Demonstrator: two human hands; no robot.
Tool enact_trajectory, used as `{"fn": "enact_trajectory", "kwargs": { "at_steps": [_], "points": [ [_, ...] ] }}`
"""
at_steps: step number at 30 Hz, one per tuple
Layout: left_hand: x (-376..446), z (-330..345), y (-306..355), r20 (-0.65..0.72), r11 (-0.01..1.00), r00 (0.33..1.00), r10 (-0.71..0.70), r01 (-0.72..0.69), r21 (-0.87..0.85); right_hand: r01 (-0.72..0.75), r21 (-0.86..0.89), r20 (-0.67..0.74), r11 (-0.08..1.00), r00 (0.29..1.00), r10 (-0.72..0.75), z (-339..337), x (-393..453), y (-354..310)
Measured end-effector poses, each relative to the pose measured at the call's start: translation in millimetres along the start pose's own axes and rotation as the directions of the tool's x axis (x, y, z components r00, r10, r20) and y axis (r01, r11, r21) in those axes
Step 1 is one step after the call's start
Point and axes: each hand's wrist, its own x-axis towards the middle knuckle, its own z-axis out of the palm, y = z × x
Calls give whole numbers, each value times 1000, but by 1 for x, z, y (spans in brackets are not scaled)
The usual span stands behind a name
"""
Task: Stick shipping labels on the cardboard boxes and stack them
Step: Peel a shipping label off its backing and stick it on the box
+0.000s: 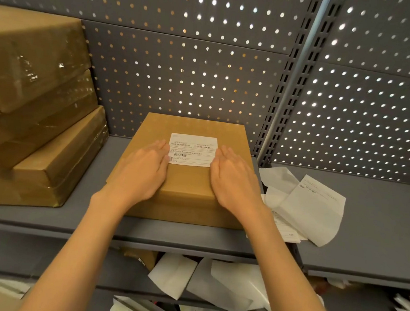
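A flat brown cardboard box (185, 186) lies on the grey shelf in front of me. A white shipping label (192, 150) with a barcode is on its top face. My left hand (144, 169) rests flat on the box, its fingertips at the label's left edge. My right hand (234, 178) rests flat on the box, its fingertips at the label's right edge. Both hands are spread with fingers together and hold nothing. A stack of three tape-wrapped cardboard boxes (34, 112) stands at the left of the shelf.
Loose white label sheets and backing papers (305, 206) lie on the shelf (381, 224) to the right of the box. More crumpled paper (210, 282) sits on the lower shelf. A grey perforated panel (195, 65) closes the back.
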Motion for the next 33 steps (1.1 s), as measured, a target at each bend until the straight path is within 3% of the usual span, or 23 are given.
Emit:
{"fn": "enact_trajectory", "kwargs": {
  "at_steps": [5,12,16,33],
  "points": [
    [-4,-4,8,-29,1000,1000,-4,4,9,24,8,-25,1000,999,-24,-1,-1,-5],
    [-9,4,27,-17,994,995,94,-94,-46,221,9,11,975,975,-221,2,-11,-34],
    [-13,11,22,30,997,996,81,-80,-21,204,-4,13,979,979,-204,8,-16,-33],
    [-33,0,0,-80,998,997,18,-14,54,63,-29,-50,998,997,-64,1,-32,7]
  ]
}}
